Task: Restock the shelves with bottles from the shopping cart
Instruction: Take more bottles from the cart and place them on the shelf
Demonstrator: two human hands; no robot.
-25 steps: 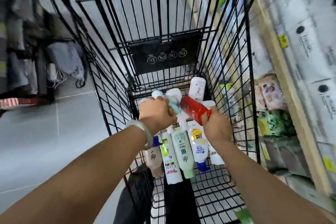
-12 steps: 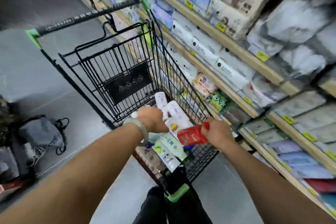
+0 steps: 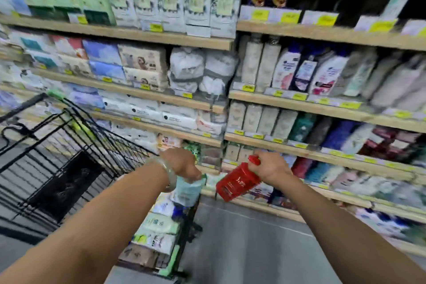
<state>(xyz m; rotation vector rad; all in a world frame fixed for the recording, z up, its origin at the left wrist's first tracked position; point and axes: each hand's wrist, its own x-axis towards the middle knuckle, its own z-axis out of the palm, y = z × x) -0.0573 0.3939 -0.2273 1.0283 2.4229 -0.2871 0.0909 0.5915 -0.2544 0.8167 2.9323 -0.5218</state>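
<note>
My right hand [image 3: 269, 168] grips a red bottle [image 3: 237, 182] by its cap end, and the bottle hangs tilted down to the left in front of the lower shelves. My left hand [image 3: 182, 163] grips the top of a pale green-white bottle [image 3: 187, 191] just above the black wire shopping cart [image 3: 69, 145]. Several more bottles [image 3: 156, 228] lie in the cart below my left forearm. The wooden shelves [image 3: 299, 104] on the right hold rows of shampoo bottles. The view is blurred.
Shelves on the left [image 3: 138, 92] carry packs of tissue and paper goods. Yellow price tags line the shelf edges. Grey floor [image 3: 242, 249] lies between me and the lowest shelf. The cart's handle [image 3: 55, 94] with green ends points toward the shelves.
My view has swung up from the cart to face the shelves. Both hands have lifted out of the cart, the right with the red bottle, the left with a pale bottle.
</note>
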